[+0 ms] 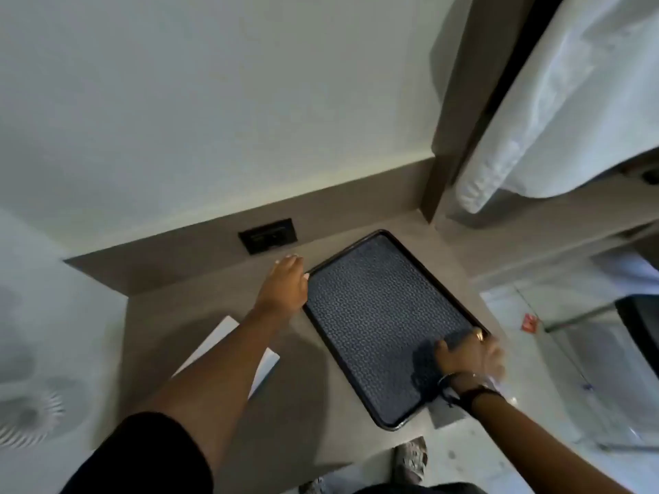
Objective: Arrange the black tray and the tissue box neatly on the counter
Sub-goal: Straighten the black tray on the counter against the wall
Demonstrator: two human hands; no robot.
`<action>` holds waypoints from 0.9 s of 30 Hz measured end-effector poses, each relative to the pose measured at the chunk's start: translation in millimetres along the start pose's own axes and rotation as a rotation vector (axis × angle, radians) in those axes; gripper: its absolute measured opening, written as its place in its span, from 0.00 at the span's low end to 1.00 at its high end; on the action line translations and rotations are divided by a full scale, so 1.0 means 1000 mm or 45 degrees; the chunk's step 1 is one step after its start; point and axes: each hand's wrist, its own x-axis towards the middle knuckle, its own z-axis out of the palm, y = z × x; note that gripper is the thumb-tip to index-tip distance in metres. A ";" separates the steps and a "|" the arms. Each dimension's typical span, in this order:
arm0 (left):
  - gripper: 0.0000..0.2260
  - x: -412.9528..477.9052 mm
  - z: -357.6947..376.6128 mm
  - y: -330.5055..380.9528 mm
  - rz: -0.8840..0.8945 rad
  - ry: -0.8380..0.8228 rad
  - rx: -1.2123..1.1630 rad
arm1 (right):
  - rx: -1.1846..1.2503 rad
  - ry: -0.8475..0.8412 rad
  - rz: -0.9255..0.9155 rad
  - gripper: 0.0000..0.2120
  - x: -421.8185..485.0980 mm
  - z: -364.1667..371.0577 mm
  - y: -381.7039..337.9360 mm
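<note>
The flat black rectangular tray with its patterned, textured bed (378,315) is seen lying on the grey-brown worktop (285,397), turned at an angle, its far corner close to the low back ledge. The left hand (287,283) is stretched out to the tray's far left corner, fingers (290,260) extended and laid against the rim there; no closed grip is made, the hand is spread rather than clenched. The right hand (469,354), blurred, is placed at the tray's right edge near the worktop's side, fingers curled onto the rim, a ring shown on one finger; the grip looks clamped on that rim, though the blur leaves it uncertain. A dark band (476,393) is worn at the right wrist. A flat white rectangular object (231,351) is partly covered by the left forearm, lying left of the tray; whether it is the tissue box cannot be told. A black wall socket plate (267,236) is set in the ledge behind. White cloth (556,112) is hung at upper right.
</note>
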 end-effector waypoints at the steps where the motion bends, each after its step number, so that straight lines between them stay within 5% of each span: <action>1: 0.20 0.006 0.009 0.005 -0.028 -0.017 -0.017 | 0.123 -0.032 0.135 0.34 0.000 0.004 0.009; 4: 0.19 0.023 0.023 0.019 -0.002 -0.075 0.066 | 0.506 -0.162 0.433 0.25 0.001 0.018 0.028; 7: 0.24 0.044 0.034 0.028 0.060 -0.232 0.212 | 0.755 -0.287 0.478 0.13 0.007 0.026 0.031; 13: 0.22 0.072 0.043 0.043 -0.023 -0.329 0.100 | 0.694 -0.332 0.419 0.11 0.011 0.035 0.031; 16: 0.21 0.074 0.049 0.045 -0.097 -0.233 -0.022 | 0.669 -0.342 0.397 0.12 0.018 0.035 0.033; 20: 0.07 0.070 0.051 0.043 -0.200 -0.105 -0.084 | 0.625 -0.322 0.327 0.13 0.027 0.027 0.032; 27: 0.07 0.031 0.043 0.039 -0.489 -0.031 -0.181 | 0.416 -0.267 0.021 0.15 0.089 -0.021 0.014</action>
